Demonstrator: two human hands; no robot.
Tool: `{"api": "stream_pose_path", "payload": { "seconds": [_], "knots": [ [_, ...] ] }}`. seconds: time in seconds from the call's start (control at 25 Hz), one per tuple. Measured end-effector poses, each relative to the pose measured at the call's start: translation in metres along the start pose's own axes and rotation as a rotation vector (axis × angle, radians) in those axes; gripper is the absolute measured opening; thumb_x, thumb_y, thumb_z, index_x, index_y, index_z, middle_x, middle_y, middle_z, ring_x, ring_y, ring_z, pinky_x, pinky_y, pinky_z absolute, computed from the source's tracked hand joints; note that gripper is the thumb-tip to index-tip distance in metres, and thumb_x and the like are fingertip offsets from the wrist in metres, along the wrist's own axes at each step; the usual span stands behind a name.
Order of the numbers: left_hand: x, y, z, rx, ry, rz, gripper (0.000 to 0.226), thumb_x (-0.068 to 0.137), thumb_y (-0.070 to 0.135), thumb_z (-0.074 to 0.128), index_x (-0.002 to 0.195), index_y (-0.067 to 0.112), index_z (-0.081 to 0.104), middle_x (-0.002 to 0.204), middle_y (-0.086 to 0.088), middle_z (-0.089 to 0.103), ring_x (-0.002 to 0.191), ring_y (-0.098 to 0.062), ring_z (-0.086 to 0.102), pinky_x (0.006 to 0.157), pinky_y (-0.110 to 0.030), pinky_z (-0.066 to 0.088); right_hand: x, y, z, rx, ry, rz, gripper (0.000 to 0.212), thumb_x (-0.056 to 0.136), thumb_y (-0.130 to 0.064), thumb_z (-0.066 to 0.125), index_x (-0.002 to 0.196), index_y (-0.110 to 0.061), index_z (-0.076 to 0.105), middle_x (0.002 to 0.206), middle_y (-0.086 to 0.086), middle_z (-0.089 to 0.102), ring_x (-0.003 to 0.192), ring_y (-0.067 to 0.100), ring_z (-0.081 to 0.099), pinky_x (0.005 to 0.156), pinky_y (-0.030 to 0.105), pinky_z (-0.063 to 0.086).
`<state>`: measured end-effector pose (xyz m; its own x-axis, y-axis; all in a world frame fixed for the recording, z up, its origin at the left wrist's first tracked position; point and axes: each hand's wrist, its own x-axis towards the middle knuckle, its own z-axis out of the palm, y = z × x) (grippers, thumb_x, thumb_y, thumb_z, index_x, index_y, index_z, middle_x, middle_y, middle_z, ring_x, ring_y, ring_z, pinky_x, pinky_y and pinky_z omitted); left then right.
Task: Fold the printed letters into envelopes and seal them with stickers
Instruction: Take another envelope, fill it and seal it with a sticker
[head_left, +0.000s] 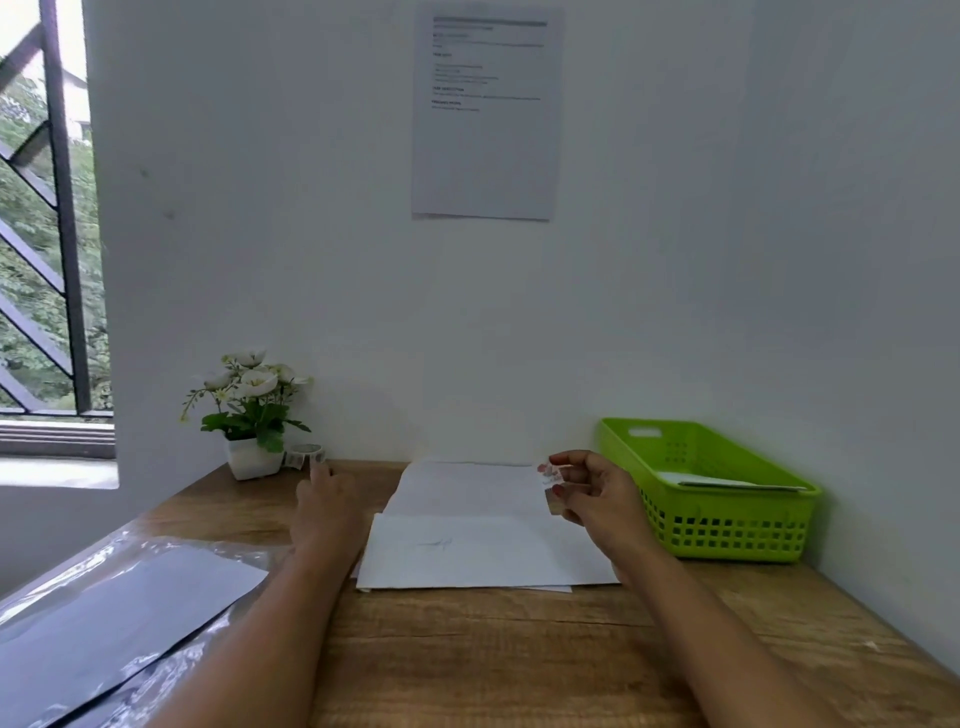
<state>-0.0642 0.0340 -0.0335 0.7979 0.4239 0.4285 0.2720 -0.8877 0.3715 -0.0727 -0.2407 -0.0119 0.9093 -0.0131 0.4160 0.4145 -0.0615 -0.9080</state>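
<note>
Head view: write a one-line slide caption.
At a wooden table, the right hand pinches a sticker by the white envelope while the left hand reaches toward the sticker roll.

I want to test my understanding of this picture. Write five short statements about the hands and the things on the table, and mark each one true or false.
1. The right hand pinches a small sticker. True.
2. The green basket stands left of the flower pot. False: it stands far to the pot's right, at the other end of the table.
3. The left hand reaches to the sticker roll beside the pot. True.
4. The basket holds nothing. False: white paper lies inside it.
5. A printed sheet hangs on the wall. True.
</note>
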Motion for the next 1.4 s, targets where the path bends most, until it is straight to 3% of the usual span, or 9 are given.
{"api": "stream_pose_path", "payload": {
  "seconds": [0.12, 0.28, 0.44, 0.64, 0.8, 0.92, 1.04, 1.2, 1.4],
  "knots": [
    [-0.007, 0.02, -0.005, 0.018, 0.045, 0.167, 0.034, 0.091, 0.015, 0.052, 0.125, 0.017, 0.052, 0.136, -0.005, 0.038, 0.122, -0.023, 0.04, 0.092, -0.031, 0.045, 0.004, 0.003, 0.0, -0.03, -0.012, 0.011, 0.034, 0.086, 0.01, 0.055, 0.091, -0.021, 0.065, 0.079, -0.007, 0.063, 0.073, 0.013, 0.056, 0.059, 0.023, 0.046],
    [-0.04, 0.068, -0.016, -0.394, -0.154, 0.458, 0.029, 0.09, 0.032, 0.057, 0.119, 0.026, 0.059, 0.125, 0.002, 0.054, 0.115, -0.016, 0.051, 0.093, -0.027, 0.04, 0.0, 0.001, 0.0, -0.061, -0.031, 0.005, 0.034, 0.085, 0.008, 0.058, 0.091, -0.024, 0.067, 0.081, -0.004, 0.06, 0.075, 0.012, 0.058, 0.061, 0.022, 0.047],
    [-0.069, 0.113, -0.019, -0.836, -0.377, 0.336, 0.03, 0.088, 0.029, 0.062, 0.118, 0.026, 0.058, 0.1, 0.002, 0.067, 0.092, -0.015, 0.061, 0.082, -0.03, 0.052, -0.005, -0.004, -0.001, -0.03, -0.061, 0.005, 0.03, 0.084, 0.004, 0.062, 0.094, -0.024, 0.067, 0.082, -0.005, 0.064, 0.08, 0.015, 0.062, 0.066, 0.025, 0.049],
    [-0.065, 0.139, -0.019, -1.072, -0.471, 0.235, 0.026, 0.089, 0.012, 0.062, 0.114, 0.017, 0.058, 0.088, -0.001, 0.067, 0.071, -0.013, 0.065, 0.067, -0.026, 0.055, -0.002, -0.002, -0.007, 0.03, -0.037, -0.016, 0.027, 0.082, 0.002, 0.065, 0.092, -0.022, 0.07, 0.088, 0.005, 0.07, 0.087, 0.032, 0.066, 0.071, 0.037, 0.051],
    [-0.062, 0.137, -0.009, -1.124, -0.469, 0.216, 0.023, 0.088, 0.009, 0.064, 0.109, 0.017, 0.061, 0.085, -0.004, 0.067, 0.065, -0.015, 0.062, 0.066, -0.026, 0.055, 0.004, 0.0, -0.012, -0.036, -0.091, 0.01, 0.041, 0.079, 0.011, 0.055, 0.092, -0.024, 0.071, 0.091, 0.006, 0.07, 0.086, 0.022, 0.064, 0.062, 0.025, 0.047],
    [-0.064, 0.132, -0.005, -1.11, -0.47, 0.238, 0.037, 0.086, 0.008, 0.065, 0.119, 0.024, 0.057, 0.09, -0.007, 0.069, 0.067, -0.015, 0.062, 0.066, -0.023, 0.056, 0.003, -0.004, -0.014, -0.045, -0.146, 0.091, 0.034, 0.084, 0.004, 0.053, 0.094, -0.022, 0.071, 0.092, -0.001, 0.071, 0.087, 0.016, 0.062, 0.067, 0.024, 0.045],
    [-0.069, 0.129, -0.005, -1.069, -0.457, 0.266, 0.046, 0.086, 0.01, 0.066, 0.123, 0.032, 0.051, 0.083, -0.002, 0.068, 0.066, -0.014, 0.061, 0.064, -0.021, 0.054, 0.001, -0.005, -0.017, -0.053, -0.186, 0.118, 0.022, 0.087, -0.007, 0.059, 0.1, -0.019, 0.071, 0.102, 0.005, 0.072, 0.095, 0.017, 0.063, 0.074, 0.026, 0.046],
    [-0.076, 0.129, 0.001, -1.039, -0.444, 0.316, 0.052, 0.087, 0.007, 0.063, 0.128, 0.033, 0.045, 0.077, 0.002, 0.067, 0.063, -0.009, 0.06, 0.068, -0.022, 0.052, 0.0, 0.0, -0.02, -0.09, -0.149, 0.063, 0.022, 0.087, -0.002, 0.062, 0.106, -0.008, 0.069, 0.092, 0.003, 0.072, 0.087, 0.013, 0.065, 0.074, 0.02, 0.05],
    [-0.075, 0.129, 0.006, -0.881, -0.461, 0.329, 0.057, 0.086, 0.002, 0.062, 0.132, 0.029, 0.041, 0.103, -0.007, 0.07, 0.079, -0.01, 0.064, 0.078, -0.021, 0.049, 0.002, 0.006, -0.022, -0.189, -0.108, 0.043, 0.027, 0.086, 0.006, 0.058, 0.102, -0.012, 0.071, 0.079, -0.006, 0.068, 0.066, -0.003, 0.059, 0.059, 0.013, 0.044]
  ]
}}
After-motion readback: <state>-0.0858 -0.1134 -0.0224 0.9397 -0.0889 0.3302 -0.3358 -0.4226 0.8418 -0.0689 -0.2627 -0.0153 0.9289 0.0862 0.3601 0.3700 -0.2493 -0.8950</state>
